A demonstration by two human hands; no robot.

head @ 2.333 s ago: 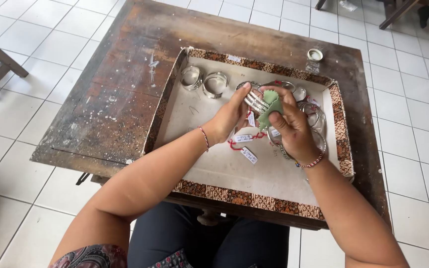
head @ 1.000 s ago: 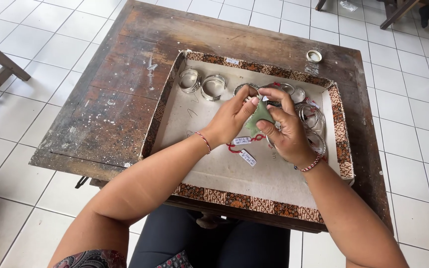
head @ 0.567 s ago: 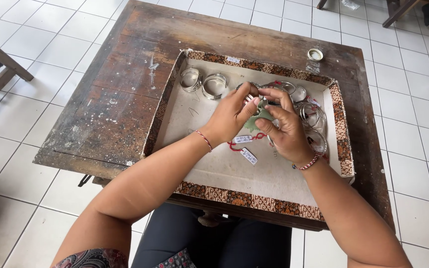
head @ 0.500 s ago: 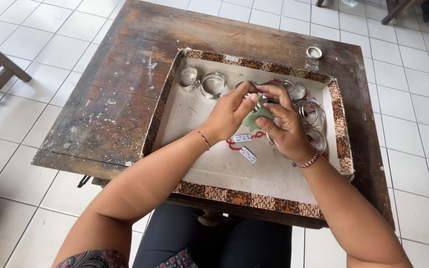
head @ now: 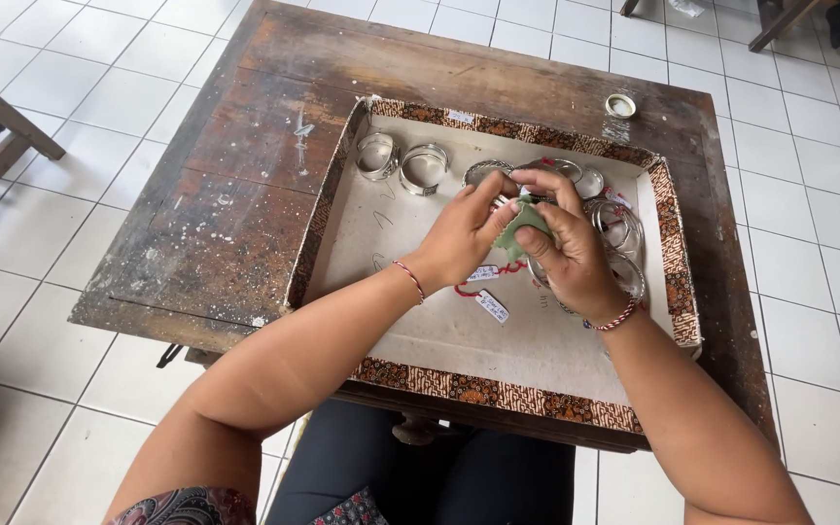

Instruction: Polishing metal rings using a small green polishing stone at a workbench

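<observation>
- A shallow cardboard tray point(head: 342, 204) with a brown patterned rim lies on a worn wooden table point(head: 245, 194); every place below is given relative to this tray.
- The left hand point(head: 459, 238) is over the middle of the tray, fingers curled; its thumb and fingertips pinch a silver bangle point(head: 507, 199) that is mostly hidden between the two hands.
- The right hand point(head: 571, 248) is just beside the left, over the tray's right half, fingers closed and pressing a small green cloth point(head: 520, 226) against the bangle.
- Bangle and cloth are held above the tray floor, toward its far side, not resting on it.
- Two wide silver cuffs point(head: 401, 163) stand side by side at the tray's far left corner.
- More silver bangles point(head: 619, 228) lie in a loose heap along the tray's right wall, partly under the right hand.
- Small white price tags point(head: 490, 303) on red string point(head: 469, 290) lie on the tray floor near the centre, just below the hands.
- A red cord bracelet point(head: 410, 280) circles the left wrist; a red-and-white one point(head: 617, 316) circles the right.
- A small round metal lid point(head: 620, 105) sits on the table beyond the tray's far right corner.
</observation>
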